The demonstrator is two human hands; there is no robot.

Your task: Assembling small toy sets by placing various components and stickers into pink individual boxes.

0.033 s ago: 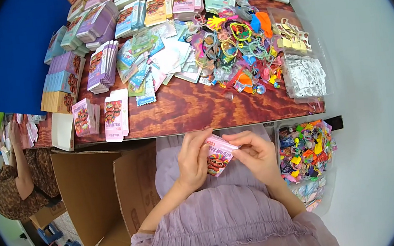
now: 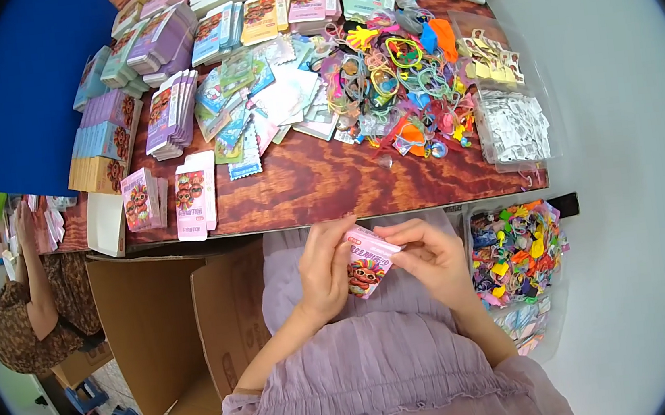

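Note:
Over my lap, just off the table's front edge, both hands hold a small pink printed box with a colourful cartoon figure on it. My left hand is closed round its left side. My right hand pinches its upper right edge between thumb and fingertips, at what looks like an end flap. Nearest on the tabletop are flat pink cartons and a small upright pink group of cartons to the left.
Stacked boxes and cartons line the table's left and back. A card pile and a heap of colourful trinkets fill the middle. A clear tray stands right. Below are an open cardboard box and a trinket bin. A person sits left.

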